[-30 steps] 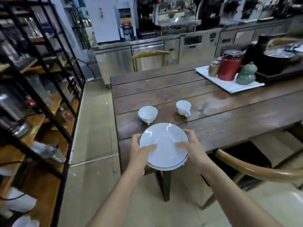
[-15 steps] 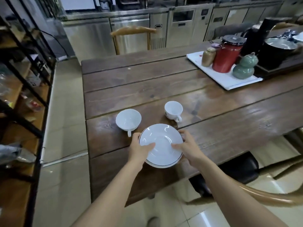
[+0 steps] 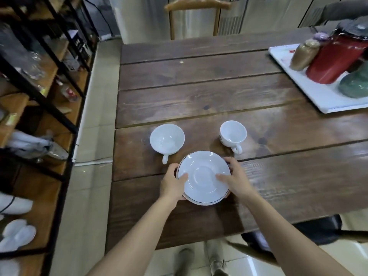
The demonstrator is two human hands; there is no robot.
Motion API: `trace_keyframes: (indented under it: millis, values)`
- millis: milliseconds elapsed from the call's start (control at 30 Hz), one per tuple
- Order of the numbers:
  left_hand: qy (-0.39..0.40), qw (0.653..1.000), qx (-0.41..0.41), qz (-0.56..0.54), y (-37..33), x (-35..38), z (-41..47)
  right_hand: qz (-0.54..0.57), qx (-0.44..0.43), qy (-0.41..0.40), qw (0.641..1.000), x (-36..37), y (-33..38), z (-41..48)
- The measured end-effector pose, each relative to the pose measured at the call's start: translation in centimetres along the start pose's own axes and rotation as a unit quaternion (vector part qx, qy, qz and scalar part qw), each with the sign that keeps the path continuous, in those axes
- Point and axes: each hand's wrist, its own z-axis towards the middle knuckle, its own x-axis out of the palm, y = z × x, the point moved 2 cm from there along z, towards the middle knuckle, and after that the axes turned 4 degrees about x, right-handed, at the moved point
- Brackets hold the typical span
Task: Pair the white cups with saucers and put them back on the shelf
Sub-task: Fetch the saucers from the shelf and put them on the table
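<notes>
A white saucer (image 3: 203, 170) with a dark rim line is held low over the wooden table (image 3: 199, 92). A second rim shows just under it, so it may be a stack of two. My left hand (image 3: 172, 184) grips its left edge, thumb on top. My right hand (image 3: 235, 179) grips its right edge the same way. Just beyond the saucer stand two empty white cups, upright on the table: a wide cup (image 3: 166, 138) on the left and a smaller cup (image 3: 233, 133) on the right, both handles toward me.
A black-framed wooden shelf (image 3: 49, 92) with glassware and white dishes runs along the left, across a tiled aisle. A white tray (image 3: 318, 94) with a red canister, a gold jar and a green pot sits at the table's far right. Wooden chairs stand at the far and near sides.
Both hands have carried the saucer forward from beyond the table's near edge to over the table, close to the two cups. The view has moved in toward the table.
</notes>
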Motion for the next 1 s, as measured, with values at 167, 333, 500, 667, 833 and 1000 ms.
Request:
trace_keyframes:
  millis: [167,333,500,667,833,1000]
  values:
    - [-0.052,0.993,0.023,0.107,-0.1,0.7,0.2,-0.042,-0.01,-0.007,0.999,-0.3,-0.4,1.2]
    - [-0.07,0.985,0.005,0.157,0.1,1.3,0.3,-0.066,-0.001,0.008,0.998,-0.7,-0.6,1.8]
    - [-0.132,0.948,0.037,0.288,-0.1,1.1,-0.3,-0.124,0.006,-0.03,0.992,-0.9,-0.6,1.4]
    - [-0.111,0.92,0.052,0.373,-0.5,0.9,-0.6,-0.173,-0.005,-0.04,0.984,-1.2,-0.3,0.6]
    - [-0.124,0.933,0.077,0.33,-1.4,0.9,-1.1,-0.213,-0.021,-0.072,0.974,-1.0,-0.2,0.2]
    - [-0.117,0.96,0.097,0.234,-1.1,1.1,-1.1,-0.182,-0.028,-0.045,0.982,-1.6,-0.3,-0.1]
